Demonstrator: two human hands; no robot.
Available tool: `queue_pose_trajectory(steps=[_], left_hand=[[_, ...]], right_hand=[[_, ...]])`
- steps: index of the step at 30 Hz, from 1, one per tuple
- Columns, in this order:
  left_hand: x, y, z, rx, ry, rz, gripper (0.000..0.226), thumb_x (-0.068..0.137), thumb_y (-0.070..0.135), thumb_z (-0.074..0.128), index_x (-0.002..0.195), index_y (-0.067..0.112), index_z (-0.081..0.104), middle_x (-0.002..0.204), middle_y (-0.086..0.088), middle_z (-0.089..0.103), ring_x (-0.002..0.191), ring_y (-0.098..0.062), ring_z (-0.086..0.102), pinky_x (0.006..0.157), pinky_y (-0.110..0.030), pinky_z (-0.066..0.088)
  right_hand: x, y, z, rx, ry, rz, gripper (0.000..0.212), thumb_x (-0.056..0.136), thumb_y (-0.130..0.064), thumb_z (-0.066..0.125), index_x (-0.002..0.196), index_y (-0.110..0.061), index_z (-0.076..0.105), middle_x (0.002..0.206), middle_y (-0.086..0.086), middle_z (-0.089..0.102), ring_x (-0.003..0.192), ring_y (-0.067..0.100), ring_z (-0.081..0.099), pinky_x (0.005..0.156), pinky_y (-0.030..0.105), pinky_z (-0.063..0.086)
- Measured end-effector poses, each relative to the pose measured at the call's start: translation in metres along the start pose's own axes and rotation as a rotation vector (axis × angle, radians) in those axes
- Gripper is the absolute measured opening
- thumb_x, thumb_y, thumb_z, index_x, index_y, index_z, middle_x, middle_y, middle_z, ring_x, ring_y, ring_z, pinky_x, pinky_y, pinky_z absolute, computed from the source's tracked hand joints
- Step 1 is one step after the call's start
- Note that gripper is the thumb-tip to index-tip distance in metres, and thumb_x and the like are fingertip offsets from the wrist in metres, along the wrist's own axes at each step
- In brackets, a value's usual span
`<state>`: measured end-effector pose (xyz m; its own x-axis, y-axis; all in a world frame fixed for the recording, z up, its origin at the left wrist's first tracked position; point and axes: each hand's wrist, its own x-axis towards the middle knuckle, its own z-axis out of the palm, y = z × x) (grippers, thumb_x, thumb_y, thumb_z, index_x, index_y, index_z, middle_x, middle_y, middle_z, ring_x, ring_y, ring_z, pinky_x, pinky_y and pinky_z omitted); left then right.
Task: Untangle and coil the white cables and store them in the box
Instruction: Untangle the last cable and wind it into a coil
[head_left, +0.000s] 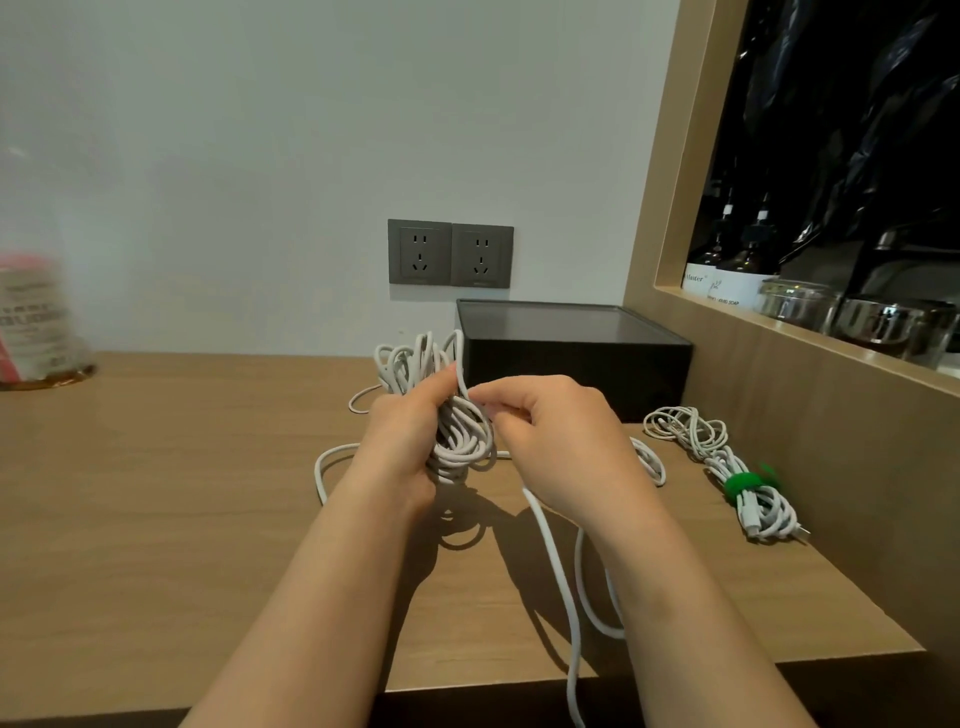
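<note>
Left hand (410, 441) grips white cable bundle (460, 434), fingers curled round it, held above wooden table (156, 493) just in front of black box (571, 358). Right hand (561, 441) pinches one strand at the bundle's side, fingertips together. Loose cable trails over the table and off the front edge. Second cable (696, 431) lies right of the box, already coiled, with green strap (743, 486). Shelf bottles (737, 270): labels read "Master" and "LIQUID SOAP". Left jar (36, 322) is blurred, text unreadable.
</note>
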<state>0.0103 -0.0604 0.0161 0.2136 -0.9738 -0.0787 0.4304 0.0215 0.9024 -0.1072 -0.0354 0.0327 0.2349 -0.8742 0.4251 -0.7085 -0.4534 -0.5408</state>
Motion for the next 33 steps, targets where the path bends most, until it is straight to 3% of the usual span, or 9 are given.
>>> queue_pose_trajectory(steps=[5,9,13,17,21,25,27,30,33], left_hand=[[-0.003,-0.001,0.0,-0.073,-0.066,-0.051,0.022,0.088,0.03,0.054,0.09,0.009,0.059,0.067,-0.007,0.059,0.057,-0.018,0.06,0.059,-0.031,0.05],[-0.002,0.0,-0.001,-0.052,-0.124,-0.073,0.037,0.08,0.037,0.066,0.102,0.008,0.062,0.078,-0.011,0.063,0.067,-0.022,0.063,0.061,-0.033,0.051],[0.0,-0.003,0.002,-0.031,-0.007,0.006,0.016,0.082,0.02,0.067,0.093,0.009,0.062,0.072,-0.009,0.062,0.061,-0.021,0.061,0.057,-0.032,0.05],[0.008,-0.002,-0.004,-0.061,0.145,0.061,0.01,0.083,0.016,0.066,0.084,0.009,0.059,0.065,-0.006,0.059,0.056,-0.019,0.058,0.054,-0.033,0.048],[0.014,0.003,-0.011,-0.188,0.216,0.078,0.011,0.085,0.013,0.063,0.079,0.007,0.057,0.06,-0.007,0.065,0.046,-0.016,0.06,0.054,-0.032,0.051],[0.013,0.009,-0.012,-0.51,0.122,0.006,0.009,0.09,0.014,0.057,0.097,0.007,0.055,0.078,-0.011,0.067,0.057,-0.016,0.067,0.07,-0.039,0.058],[0.01,0.015,-0.013,-0.632,0.047,-0.02,0.008,0.092,0.015,0.054,0.088,0.008,0.055,0.063,-0.008,0.066,0.056,-0.015,0.067,0.075,-0.041,0.056],[0.004,0.021,-0.011,-0.778,-0.066,-0.068,0.019,0.09,0.016,0.056,0.074,0.006,0.055,0.055,-0.007,0.063,0.049,-0.013,0.065,0.064,-0.042,0.059],[-0.003,0.021,-0.006,-0.886,-0.215,-0.141,0.019,0.088,0.018,0.058,0.075,0.005,0.056,0.06,-0.005,0.06,0.046,-0.013,0.06,0.051,-0.031,0.058]], right_hand=[[-0.001,-0.005,-0.001,-0.083,-0.01,-0.026,0.031,0.098,-0.025,0.044,0.124,-0.035,0.058,0.108,-0.006,0.066,0.09,0.012,0.059,0.08,0.032,0.053],[-0.001,-0.004,0.0,-0.138,-0.025,-0.048,0.031,0.099,-0.026,0.043,0.125,-0.036,0.056,0.104,-0.007,0.066,0.091,0.012,0.059,0.078,0.028,0.051],[0.0,-0.003,0.0,-0.12,-0.045,-0.083,0.031,0.098,-0.026,0.043,0.125,-0.037,0.057,0.104,-0.006,0.067,0.093,0.012,0.059,0.081,0.033,0.052],[0.0,0.002,-0.015,0.16,-0.128,-0.029,0.021,0.094,-0.025,0.054,0.106,-0.033,0.069,0.076,-0.012,0.067,0.067,-0.003,0.059,0.062,0.017,0.048],[-0.004,0.011,-0.038,0.44,-0.22,0.121,0.017,0.093,-0.024,0.054,0.091,-0.024,0.071,0.055,0.0,0.057,0.05,0.015,0.048,0.049,0.023,0.041],[-0.008,0.021,-0.047,0.509,-0.443,0.159,0.024,0.096,-0.025,0.049,0.09,-0.016,0.071,0.052,0.003,0.049,0.039,0.01,0.034,0.037,0.018,0.03],[-0.008,0.028,-0.05,0.458,-0.522,0.165,0.027,0.094,-0.031,0.05,0.087,-0.017,0.071,0.053,0.003,0.047,0.039,0.01,0.033,0.037,0.018,0.028],[-0.008,0.034,-0.046,0.353,-0.582,0.199,0.036,0.085,-0.049,0.051,0.076,-0.022,0.073,0.056,0.004,0.049,0.044,0.01,0.038,0.042,0.018,0.033],[-0.007,0.036,-0.036,0.218,-0.577,0.256,0.051,0.066,-0.068,0.047,0.066,-0.023,0.072,0.09,0.02,0.063,0.065,0.017,0.05,0.053,0.019,0.041]])
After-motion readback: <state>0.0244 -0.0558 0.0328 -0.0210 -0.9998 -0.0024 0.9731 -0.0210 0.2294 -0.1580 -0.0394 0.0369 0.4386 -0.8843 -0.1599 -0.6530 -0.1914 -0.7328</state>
